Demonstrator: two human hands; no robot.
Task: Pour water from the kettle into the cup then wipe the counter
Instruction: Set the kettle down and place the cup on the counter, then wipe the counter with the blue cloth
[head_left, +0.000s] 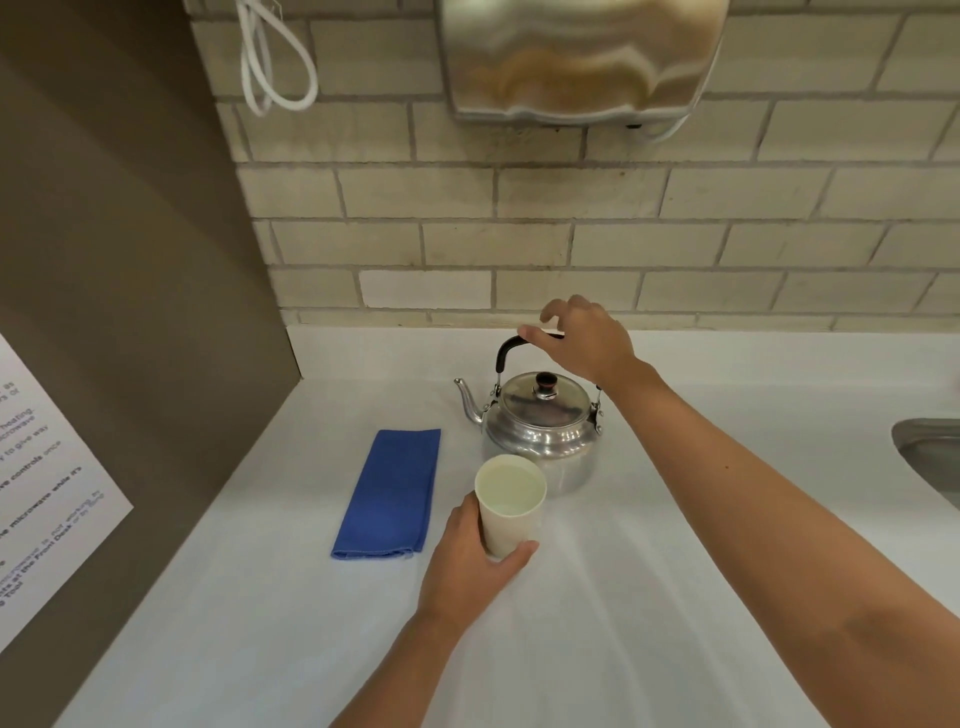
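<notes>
Kettle (540, 431), shiny metal with a domed lid and black knob, standing upright on the white counter (675, 571) near its back edge, spout aimed left toward the counter's left edge. Black arched handle raised over the lid. Right hand (587, 338) on top of that handle, thumb along its left side, fingers partly lifted and loosely curled; whether the grip is fully closed cannot be told. Right forearm stretching in from the lower right corner of the view.

Cup (510, 504), pale and plain, upright just in front of the kettle, touching or nearly touching its body. Pale liquid visible inside, close to the rim. Left hand (472, 556) wrapped around the cup's lower half, thumb on the near right side, fingers hidden behind the left side. Left forearm coming up from the bottom edge of the view.

Blue cloth (389, 493), folded into a long rectangle, lying flat to the left of the cup and kettle, near them but apart, closer to the counter's left edge.

Steel sink (930, 457) rim at the counter's right edge. Tiled wall (519, 234) behind, a metal dispenser (576, 57) mounted on it above the kettle. Printed notice (47, 478) on the brown panel at left.
</notes>
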